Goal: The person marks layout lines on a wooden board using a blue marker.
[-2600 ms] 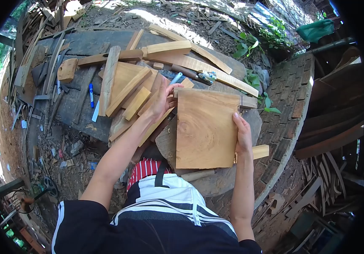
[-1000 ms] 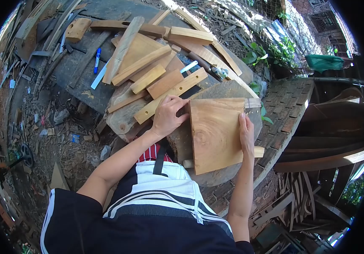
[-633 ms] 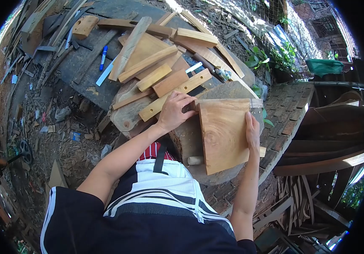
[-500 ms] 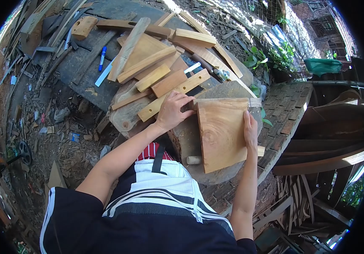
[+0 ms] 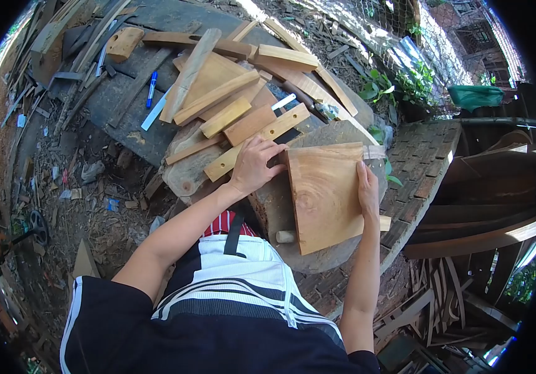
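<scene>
A broad wooden board (image 5: 327,199) with swirling grain rests tilted over a thick wood slab (image 5: 262,209). My left hand (image 5: 255,165) is closed at the board's far left corner, thumb and forefinger pinched round its edge. Along the right edge lies my right hand (image 5: 369,190), gripping the board with its fingers partly hidden. The end of a wooden strip (image 5: 374,152) sticks out past the far right corner. Below the board's left edge a round wooden peg (image 5: 285,237) shows. A batten with drilled holes (image 5: 220,167) lies just beyond my left hand.
Several wood pieces, among them a short yellowish block (image 5: 225,117), pile up on the bench (image 5: 115,103). A blue marker (image 5: 151,89) and a steel ruler (image 5: 154,113) lie to the left. A brick ledge (image 5: 421,165) runs along the right; scraps litter the ground.
The board's far edge has shifted slightly left, and a little more of the strip shows at its right corner. Both hands stay nearly in place.
</scene>
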`<state>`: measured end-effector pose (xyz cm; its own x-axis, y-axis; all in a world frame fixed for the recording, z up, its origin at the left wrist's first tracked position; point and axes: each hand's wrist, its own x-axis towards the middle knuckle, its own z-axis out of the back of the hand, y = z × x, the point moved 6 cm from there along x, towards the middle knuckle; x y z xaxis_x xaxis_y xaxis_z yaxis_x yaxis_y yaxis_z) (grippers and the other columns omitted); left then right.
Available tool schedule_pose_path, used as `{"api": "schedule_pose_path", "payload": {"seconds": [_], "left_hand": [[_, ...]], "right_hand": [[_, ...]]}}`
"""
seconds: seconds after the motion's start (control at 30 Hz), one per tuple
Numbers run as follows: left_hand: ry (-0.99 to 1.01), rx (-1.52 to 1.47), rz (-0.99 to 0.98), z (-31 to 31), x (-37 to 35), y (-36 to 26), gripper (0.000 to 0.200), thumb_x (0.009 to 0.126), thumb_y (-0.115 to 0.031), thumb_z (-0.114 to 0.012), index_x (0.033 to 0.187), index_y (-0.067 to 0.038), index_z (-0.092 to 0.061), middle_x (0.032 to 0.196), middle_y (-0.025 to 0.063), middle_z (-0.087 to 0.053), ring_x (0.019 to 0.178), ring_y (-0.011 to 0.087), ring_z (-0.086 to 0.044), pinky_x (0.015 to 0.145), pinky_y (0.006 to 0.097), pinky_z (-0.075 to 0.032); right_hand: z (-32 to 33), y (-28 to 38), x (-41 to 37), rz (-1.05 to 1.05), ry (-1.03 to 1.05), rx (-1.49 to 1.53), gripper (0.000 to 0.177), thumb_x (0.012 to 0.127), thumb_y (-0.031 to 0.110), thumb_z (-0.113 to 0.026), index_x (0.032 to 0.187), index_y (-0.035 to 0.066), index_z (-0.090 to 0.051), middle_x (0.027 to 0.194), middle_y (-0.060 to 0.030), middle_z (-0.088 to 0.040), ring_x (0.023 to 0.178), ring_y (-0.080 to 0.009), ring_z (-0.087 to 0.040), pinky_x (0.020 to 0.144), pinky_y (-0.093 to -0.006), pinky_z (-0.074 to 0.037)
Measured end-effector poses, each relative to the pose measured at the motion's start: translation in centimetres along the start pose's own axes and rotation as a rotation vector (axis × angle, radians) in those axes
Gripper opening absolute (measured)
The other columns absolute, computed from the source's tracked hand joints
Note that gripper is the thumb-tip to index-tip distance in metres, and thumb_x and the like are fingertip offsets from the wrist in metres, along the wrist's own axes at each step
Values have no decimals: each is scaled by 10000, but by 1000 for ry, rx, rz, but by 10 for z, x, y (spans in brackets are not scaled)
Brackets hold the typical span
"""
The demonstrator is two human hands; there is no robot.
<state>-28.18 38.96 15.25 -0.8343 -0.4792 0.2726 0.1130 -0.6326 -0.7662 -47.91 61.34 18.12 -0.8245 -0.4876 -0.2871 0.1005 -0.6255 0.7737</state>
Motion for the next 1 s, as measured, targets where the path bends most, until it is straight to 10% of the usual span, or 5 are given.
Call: {"api": "schedule_pose_path", "payload": {"seconds": [0.57, 0.73, 1.0], "left_hand": [[53, 49, -17, -2, 3, 0, 461, 718, -228, -776, 1154, -129, -664, 953, 39, -642, 992, 240, -578, 923, 397, -419], [109, -41, -1, 0, 6, -6, 649, 717, -160, -768, 1328, -155, -548, 952, 59, -626, 960, 257, -584, 888, 392, -431], [130, 60, -145, 4, 9, -24, 648, 727, -85, -744, 1332, -92, -512, 1045, 136, -639, 1006, 324, -589, 893, 424, -455]], "right_hand": [[2, -7, 1, 30, -73, -61, 506, 1028, 430, -450, 1132, -28, -638, 940, -138, -691, 901, -171, -613, 844, -324, -461], [4, 9, -7, 74, -200, -272, 414, 1006, 454, -467, 1009, 73, -628, 844, -205, -647, 814, -393, -618, 732, -424, -471], [2, 18, -16, -52, -218, -431, 399, 1010, 475, -413, 993, 120, -595, 862, -194, -685, 867, -455, -631, 730, -528, -471]]}}
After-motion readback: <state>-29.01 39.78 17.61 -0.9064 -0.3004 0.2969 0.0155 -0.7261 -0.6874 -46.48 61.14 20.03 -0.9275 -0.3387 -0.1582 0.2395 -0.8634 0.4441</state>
